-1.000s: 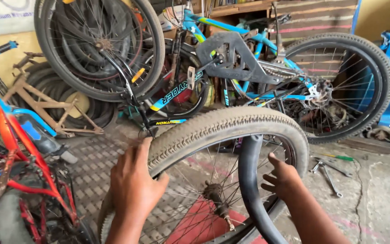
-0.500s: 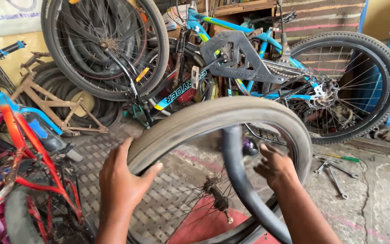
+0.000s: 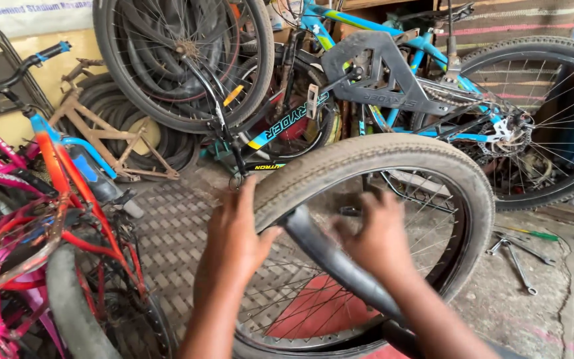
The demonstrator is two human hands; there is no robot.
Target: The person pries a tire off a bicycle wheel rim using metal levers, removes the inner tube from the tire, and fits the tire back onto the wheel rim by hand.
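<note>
A bicycle wheel with a dusty grey tyre (image 3: 393, 156) stands upright in front of me, its spokes and rim showing inside. My left hand (image 3: 235, 234) grips the tyre's upper left edge, thumb hooked over it. My right hand (image 3: 377, 238), blurred, presses on a black inner tube (image 3: 330, 259) that runs diagonally out of the tyre toward the lower right.
A blue bicycle (image 3: 393, 86) and a hanging wheel (image 3: 184, 60) stand behind. A red and pink bicycle (image 3: 41, 219) crowds the left. Wrenches (image 3: 516, 256) lie on the floor at right. Old tyres and a brown frame (image 3: 101, 133) lean against the yellow wall.
The wheel has turned and come closer. My right hand moved left from the tyre's right inner side to the inner tube near the top; my left hand stays on the tyre.
</note>
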